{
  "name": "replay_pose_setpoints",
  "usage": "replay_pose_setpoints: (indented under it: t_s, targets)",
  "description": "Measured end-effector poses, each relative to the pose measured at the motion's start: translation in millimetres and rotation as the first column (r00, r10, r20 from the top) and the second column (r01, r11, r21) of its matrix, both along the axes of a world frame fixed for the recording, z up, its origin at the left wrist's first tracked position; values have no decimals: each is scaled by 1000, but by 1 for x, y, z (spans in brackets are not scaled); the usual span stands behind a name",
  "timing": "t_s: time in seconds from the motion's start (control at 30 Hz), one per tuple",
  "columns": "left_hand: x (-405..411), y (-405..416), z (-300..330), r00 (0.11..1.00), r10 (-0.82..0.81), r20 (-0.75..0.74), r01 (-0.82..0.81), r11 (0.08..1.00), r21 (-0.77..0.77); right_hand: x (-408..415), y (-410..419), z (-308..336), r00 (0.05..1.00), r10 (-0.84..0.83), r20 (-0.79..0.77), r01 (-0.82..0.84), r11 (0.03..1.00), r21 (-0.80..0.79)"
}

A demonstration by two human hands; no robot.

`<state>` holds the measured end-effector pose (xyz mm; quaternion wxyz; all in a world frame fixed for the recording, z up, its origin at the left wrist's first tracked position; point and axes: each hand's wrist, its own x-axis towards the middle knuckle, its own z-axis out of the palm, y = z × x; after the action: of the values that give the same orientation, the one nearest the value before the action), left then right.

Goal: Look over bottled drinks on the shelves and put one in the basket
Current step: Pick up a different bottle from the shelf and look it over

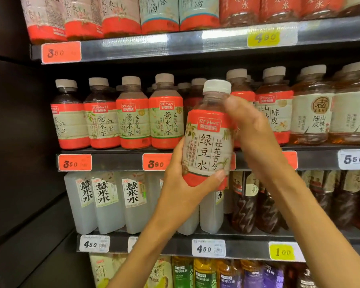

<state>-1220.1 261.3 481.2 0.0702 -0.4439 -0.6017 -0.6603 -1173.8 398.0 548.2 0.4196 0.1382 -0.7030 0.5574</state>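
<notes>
A bottled drink [209,140] with a white cap and a red and cream label is held upright in front of the middle shelf. My left hand [181,183] grips its base from below, thumb across the front of the label. My right hand [252,129] holds the bottle's right side near the shoulder, fingers curled behind it. The label faces me. No basket is in view.
Shelves of bottled drinks fill the view: red-labelled bottles [133,115] on the middle shelf [116,161], cloudy white bottles [106,202] below, dark tea bottles [243,204] at right. Price tags line the shelf edges. A dark panel [19,142] bounds the left side.
</notes>
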Motion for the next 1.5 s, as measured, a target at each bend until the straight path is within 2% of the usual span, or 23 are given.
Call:
replay_pose_setpoints:
  t_s: [0.1, 0.17, 0.23, 0.33, 0.43, 0.5, 0.6, 0.7, 0.77, 0.83, 0.87, 0.93, 1.0, 1.07, 1.17, 1.27, 1.37, 1.5]
  targets:
    - [9, -6, -10, 985, -157, 67, 159, 987, -18, 6, 8, 1, 971, 231, 56, -222, 966, -130]
    - [14, -6, -18, 964, -236, 122, 244, 969, -48, 9, 5, -1, 919, 388, 71, -366, 906, -213]
    - [17, -4, -26, 940, -286, 186, 302, 951, -67, 10, 4, -4, 886, 460, 54, -438, 871, -221]
    - [18, -6, -34, 917, -309, 251, 328, 944, -35, 15, 4, -9, 924, 378, 54, -365, 916, -168]
    - [20, -13, -33, 945, -260, 201, 283, 954, -98, 20, -1, -13, 969, 243, 40, -233, 956, -178]
    - [26, -12, -32, 973, -192, 129, 214, 959, -185, 20, -6, -16, 981, 185, 51, -171, 964, -205]
    - [26, -14, -29, 987, -76, 138, 100, 978, -181, 19, -14, -16, 975, 205, 91, -176, 952, -251]
    - [19, -24, -24, 950, -193, 246, 228, 966, -123, 16, -9, -12, 959, 262, 109, -231, 944, -234]
    - [21, -29, -24, 859, -366, 359, 401, 916, -24, 14, -6, -10, 926, 346, 148, -308, 923, -232]
    - [26, -29, -29, 757, -487, 435, 527, 849, 33, 11, -6, -10, 852, 496, 165, -436, 849, -298]
    - [29, -29, -31, 723, -513, 462, 558, 829, 47, 10, -7, -11, 819, 555, 145, -492, 809, -322]
    - [31, -29, -32, 684, -526, 506, 585, 810, 52, 9, -7, -15, 807, 582, 100, -530, 789, -310]
    - [29, -32, -30, 706, -496, 506, 563, 826, 23, 12, -6, -17, 848, 525, 74, -484, 824, -296]
    - [25, -35, -25, 797, -399, 454, 469, 882, -49, 16, -5, -17, 907, 418, 49, -386, 873, -297]
    - [28, -29, -23, 924, -236, 300, 301, 934, -193, 19, -11, -15, 968, 240, 67, -213, 936, -279]
    - [32, -17, -31, 929, -180, 325, 233, 963, -135, 21, -15, -16, 978, 175, 112, -145, 961, -236]
    - [33, -19, -36, 884, -266, 385, 307, 950, -49, 24, -9, -11, 952, 278, 128, -242, 940, -239]
    - [40, -23, -43, 702, -475, 530, 512, 855, 87, 24, -7, -9, 833, 523, 181, -465, 839, -282]
